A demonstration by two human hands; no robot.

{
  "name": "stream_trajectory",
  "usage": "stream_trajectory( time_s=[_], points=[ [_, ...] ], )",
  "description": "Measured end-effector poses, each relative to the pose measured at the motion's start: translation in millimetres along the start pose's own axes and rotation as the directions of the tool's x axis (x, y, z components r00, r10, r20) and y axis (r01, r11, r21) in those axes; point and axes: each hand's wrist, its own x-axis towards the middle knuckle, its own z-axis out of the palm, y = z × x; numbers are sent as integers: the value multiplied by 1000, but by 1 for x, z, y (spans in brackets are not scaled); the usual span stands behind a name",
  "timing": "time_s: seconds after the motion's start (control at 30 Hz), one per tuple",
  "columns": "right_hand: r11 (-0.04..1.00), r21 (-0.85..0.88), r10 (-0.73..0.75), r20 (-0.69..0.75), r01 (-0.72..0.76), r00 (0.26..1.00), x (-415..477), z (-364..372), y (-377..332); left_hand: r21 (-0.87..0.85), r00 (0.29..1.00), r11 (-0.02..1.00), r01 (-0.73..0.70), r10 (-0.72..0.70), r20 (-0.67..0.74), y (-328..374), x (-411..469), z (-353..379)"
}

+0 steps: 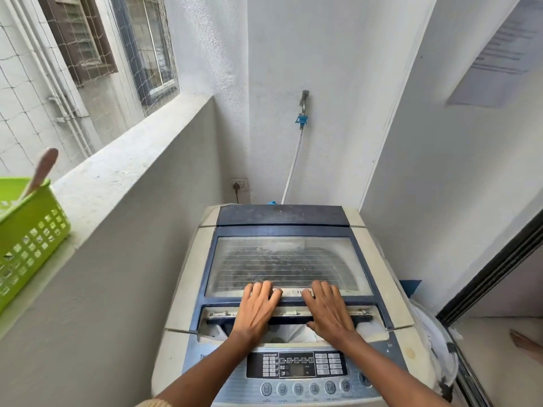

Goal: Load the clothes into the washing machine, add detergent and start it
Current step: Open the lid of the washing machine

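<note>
The washing machine [182, 289] fills the corner below the ledge [117, 177], where a green basket [32, 230] stands. Its windowed lid [285, 259] lies nearly flat, with a gap at the front showing white clothes [293, 333] inside the drum. The left hand [258, 306] and right hand [329, 309] rest side by side on the lid's front edge, fingers straight and flat. The control panel [296, 364] sits nearest.
</note>
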Motion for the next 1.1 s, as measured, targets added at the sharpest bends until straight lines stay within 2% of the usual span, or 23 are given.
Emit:
stream_trajectory(
  time_s=[0.13, 0.27, 0.5, 0.73, 0.83, 0.9, 1.0, 1.1],
  points=[
    [1000, -16, 12, 11, -12, 1000, 0, -4, -1, -27, 1000, 1000, 11, -10, 29, -2, -1, -6],
    [1000, -9, 5, -41, -5, 999, 0, -7, 1, -62, 999, 997, 34, -36, -23, -5, -4, -6],
    [995, -62, -84, -218, 72, 972, -1, -27, 13, -139, 975, 990, -27, -4, -221, -16, -16, -14],
    [992, -101, -105, -365, 73, 925, -10, -25, 17, -122, 978, 991, -58, 32, -204, -24, -18, -22],
    [993, -110, -85, -444, 40, 892, -18, -17, 18, -106, 969, 993, -60, 32, -244, -27, -14, -34],
    [996, -85, -45, -439, 8, 897, -19, -11, 16, -91, 962, 994, -54, 27, -273, -29, -10, -44],
    [994, -106, -28, -328, -8, 944, -9, -10, 16, -75, 957, 995, -62, 38, -286, -33, -6, -52],
    [990, -127, 9, -385, -63, 923, 9, -22, 20, -56, 955, 995, -76, 57, -290, -37, -2, -60]
  ],
)
